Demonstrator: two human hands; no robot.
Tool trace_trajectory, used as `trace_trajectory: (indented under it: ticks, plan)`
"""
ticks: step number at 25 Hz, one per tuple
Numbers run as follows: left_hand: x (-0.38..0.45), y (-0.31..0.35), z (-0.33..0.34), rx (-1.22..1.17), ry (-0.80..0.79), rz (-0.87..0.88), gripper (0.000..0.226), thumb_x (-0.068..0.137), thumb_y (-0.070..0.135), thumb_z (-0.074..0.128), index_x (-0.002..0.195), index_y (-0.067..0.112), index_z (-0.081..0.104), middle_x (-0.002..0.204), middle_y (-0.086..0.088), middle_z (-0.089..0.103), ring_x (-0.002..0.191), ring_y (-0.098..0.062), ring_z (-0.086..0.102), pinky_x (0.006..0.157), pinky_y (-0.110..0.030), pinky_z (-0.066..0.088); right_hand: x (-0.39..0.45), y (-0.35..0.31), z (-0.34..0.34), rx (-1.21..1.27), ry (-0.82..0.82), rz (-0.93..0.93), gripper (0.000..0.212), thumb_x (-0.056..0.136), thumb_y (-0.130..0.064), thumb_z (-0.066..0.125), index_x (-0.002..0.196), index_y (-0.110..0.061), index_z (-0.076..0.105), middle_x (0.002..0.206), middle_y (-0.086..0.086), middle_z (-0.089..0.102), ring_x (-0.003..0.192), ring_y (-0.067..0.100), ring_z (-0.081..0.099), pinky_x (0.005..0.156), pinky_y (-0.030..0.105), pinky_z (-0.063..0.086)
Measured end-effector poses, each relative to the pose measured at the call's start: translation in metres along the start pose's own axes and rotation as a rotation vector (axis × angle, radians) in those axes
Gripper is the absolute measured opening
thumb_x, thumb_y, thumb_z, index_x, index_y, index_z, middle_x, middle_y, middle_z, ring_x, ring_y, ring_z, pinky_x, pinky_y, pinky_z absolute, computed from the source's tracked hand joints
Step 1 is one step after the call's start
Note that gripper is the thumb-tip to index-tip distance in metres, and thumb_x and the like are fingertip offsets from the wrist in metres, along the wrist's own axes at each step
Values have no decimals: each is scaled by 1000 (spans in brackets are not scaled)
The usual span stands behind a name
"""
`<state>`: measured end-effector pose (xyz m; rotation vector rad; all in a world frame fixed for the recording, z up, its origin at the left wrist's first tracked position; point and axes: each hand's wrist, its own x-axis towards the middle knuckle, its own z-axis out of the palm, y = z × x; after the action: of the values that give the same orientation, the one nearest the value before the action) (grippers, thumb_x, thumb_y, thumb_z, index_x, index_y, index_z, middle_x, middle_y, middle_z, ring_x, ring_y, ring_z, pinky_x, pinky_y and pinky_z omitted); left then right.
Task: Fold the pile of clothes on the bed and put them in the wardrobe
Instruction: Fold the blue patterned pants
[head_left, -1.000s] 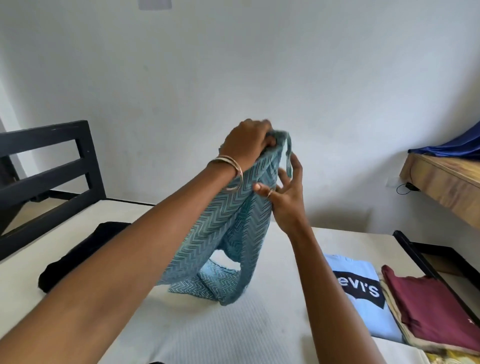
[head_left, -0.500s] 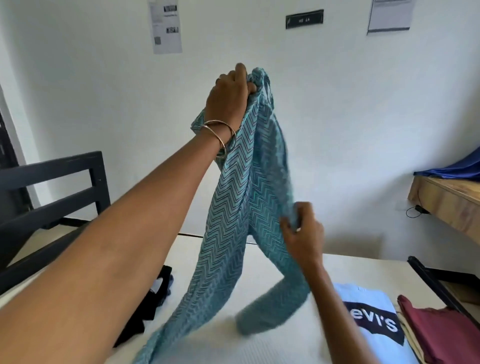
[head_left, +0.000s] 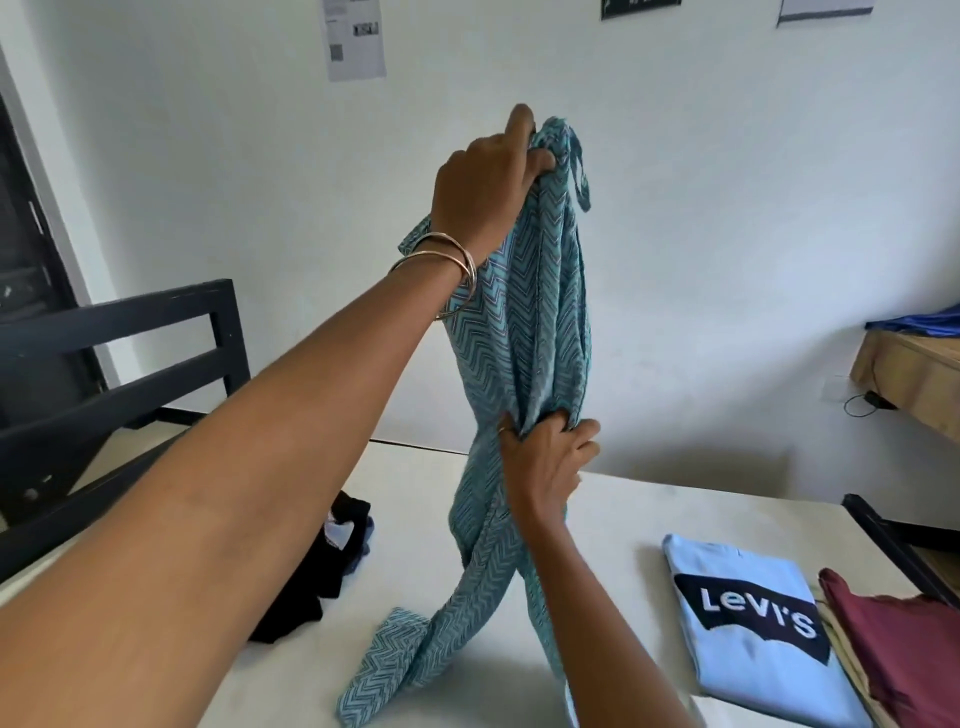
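Observation:
A teal zigzag-patterned garment (head_left: 524, 322) hangs bunched above the white bed (head_left: 452, 582), its lower ends trailing onto the mattress. My left hand (head_left: 488, 182), with bangles on the wrist, grips its top end high up. My right hand (head_left: 545, 457) grips the bunched cloth lower down, about halfway along. A dark unfolded garment (head_left: 317, 577) lies on the bed to the left. At the right lie a folded light-blue Levi's T-shirt (head_left: 753, 623) and a folded maroon garment (head_left: 904, 660) on a beige one.
A black bed frame headboard (head_left: 119, 353) stands at the left and a black frame edge (head_left: 893, 545) at the right. A wooden shelf (head_left: 914, 379) with blue cloth juts from the right wall. Papers hang on the white wall behind.
My left hand has lifted the teal garment from chest height to high above the bed. My right hand slid down the cloth and now grips it midway; the garment hangs longer.

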<state>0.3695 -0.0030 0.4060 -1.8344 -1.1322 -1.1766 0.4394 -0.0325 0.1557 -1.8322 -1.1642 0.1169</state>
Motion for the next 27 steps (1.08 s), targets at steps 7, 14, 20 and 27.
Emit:
trace_trajectory:
  ticks: [7,14,20,27]
  plan:
    - [-12,-41,2,-34,45,-68,41,99,44,36,117,10,51,88,-10,69,83,-38,64,61,-38,41,55,66,-18,232,-165,-155,21,88,-15,68,71,-2,66,71,15,56,65,23,45,61,32,28]
    - [-32,-73,10,-23,81,-205,38,99,41,35,118,13,51,89,-12,70,84,-39,65,61,-39,42,103,60,-64,552,440,5,24,81,-12,51,92,-1,70,95,20,65,89,30,60,81,37,43]
    - [-52,-99,22,-57,124,-606,32,99,36,37,119,15,52,107,-12,66,108,-33,56,89,-40,36,83,133,-29,126,-679,-315,44,67,-40,67,66,4,59,62,-1,44,66,10,38,62,30,31]
    - [-183,-172,52,10,-139,-1081,29,93,36,55,109,13,64,121,-20,56,116,-39,48,92,-46,40,67,142,-27,365,-643,-227,8,69,-16,57,69,-10,63,58,-5,52,53,7,42,57,27,32]
